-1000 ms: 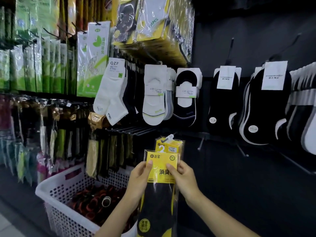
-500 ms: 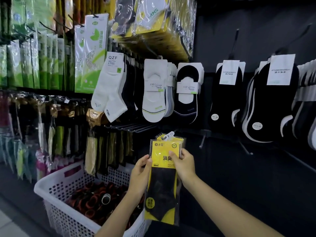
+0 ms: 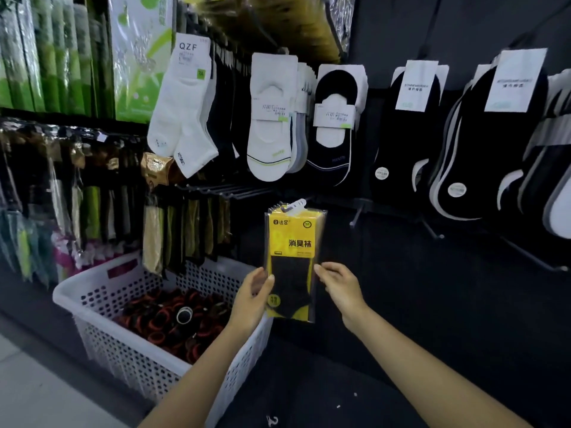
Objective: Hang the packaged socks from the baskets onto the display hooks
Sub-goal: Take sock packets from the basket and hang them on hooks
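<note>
The person is steadying a flat yellow-and-black sock pack in clear plastic wrap [image 3: 290, 242] in front of the dark display wall [image 3: 401, 288], just above the right corner of the white perforated plastic basket [image 3: 129, 356]. The left hand [image 3: 251, 293] is holding the sock pack's lower left edge, with the thumb lying across the front and the fingers going behind. The right hand [image 3: 338, 285] is sitting at the lower right edge, fingers loosely curled and fingertips touching the wrap. Whether it is actually pinching cannot be told.

The small white plastic hanger tab [image 3: 296, 204] at the top is standing against a stack of similar packs. The metal prong it should be riding on is hidden, so it is unclear whether the tab is already threaded.

The step in hand is probably seating the sock pack. Doing it well is meaning keeping the pack upright and square, then pushing it back until it is touching the stack. After that the person should be letting go 1 hand at a time while checking that it is hanging straight. Holding this low is giving little control of the tab, and the wrap is looking limp and slippery, so sliding 1 hand higher may be helping.
</note>
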`<act>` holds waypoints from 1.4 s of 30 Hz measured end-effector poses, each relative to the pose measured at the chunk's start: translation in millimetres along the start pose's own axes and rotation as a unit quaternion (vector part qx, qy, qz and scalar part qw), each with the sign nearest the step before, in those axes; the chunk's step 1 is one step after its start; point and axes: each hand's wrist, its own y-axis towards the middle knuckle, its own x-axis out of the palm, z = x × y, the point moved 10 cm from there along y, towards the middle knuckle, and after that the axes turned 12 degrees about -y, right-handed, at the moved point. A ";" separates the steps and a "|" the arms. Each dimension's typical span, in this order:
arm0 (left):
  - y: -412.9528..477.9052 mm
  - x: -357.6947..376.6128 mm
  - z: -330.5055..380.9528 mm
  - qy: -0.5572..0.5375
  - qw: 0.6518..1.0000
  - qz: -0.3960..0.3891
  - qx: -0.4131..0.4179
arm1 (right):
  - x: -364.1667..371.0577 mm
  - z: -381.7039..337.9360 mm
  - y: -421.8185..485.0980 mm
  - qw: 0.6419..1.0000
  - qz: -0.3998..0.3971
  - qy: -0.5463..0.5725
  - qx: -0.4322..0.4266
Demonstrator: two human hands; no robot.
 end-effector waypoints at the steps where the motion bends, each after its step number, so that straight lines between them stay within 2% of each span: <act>1: -10.2 2.2 -10.9 0.011 1.000 -0.012 -0.013 | -5.0 11.9 -10.4 1.000 -0.014 -0.014 0.005; 7: -104.4 26.6 -96.7 0.051 0.992 -0.070 -0.095 | -31.1 118.6 -93.7 0.989 -0.108 -0.095 0.046; 11: -193.0 48.4 -177.1 0.064 0.969 -0.114 -0.207 | -44.9 222.8 -159.5 0.964 -0.171 -0.148 0.141; 17: -285.0 40.8 -266.4 0.120 0.934 -0.134 -0.308 | -69.5 350.9 -247.9 0.925 -0.198 -0.218 0.241; 20: -306.9 30.8 -294.5 0.173 0.909 -0.179 -0.333 | -72.7 393.1 -275.4 0.907 -0.211 -0.243 0.270; 24: -331.2 11.6 -326.2 0.198 0.859 -0.220 -0.418 | -61.7 419.5 -290.3 0.861 -0.290 -0.335 0.249; 27: -342.2 8.6 -334.9 0.245 0.831 -0.260 -0.426 | -59.2 423.7 -284.2 0.821 -0.297 -0.447 0.197; 29: -347.3 10.3 -336.6 0.267 0.820 -0.281 -0.422 | -54.6 425.1 -281.8 0.802 -0.301 -0.482 0.182; 36: -352.4 21.0 -335.6 0.250 0.815 -0.301 -0.428 | -48.5 425.2 -277.6 0.818 -0.306 -0.450 0.187; 42: -348.5 20.6 -333.9 0.244 0.830 -0.278 -0.417 | -40.9 416.9 -271.9 0.839 -0.313 -0.407 0.180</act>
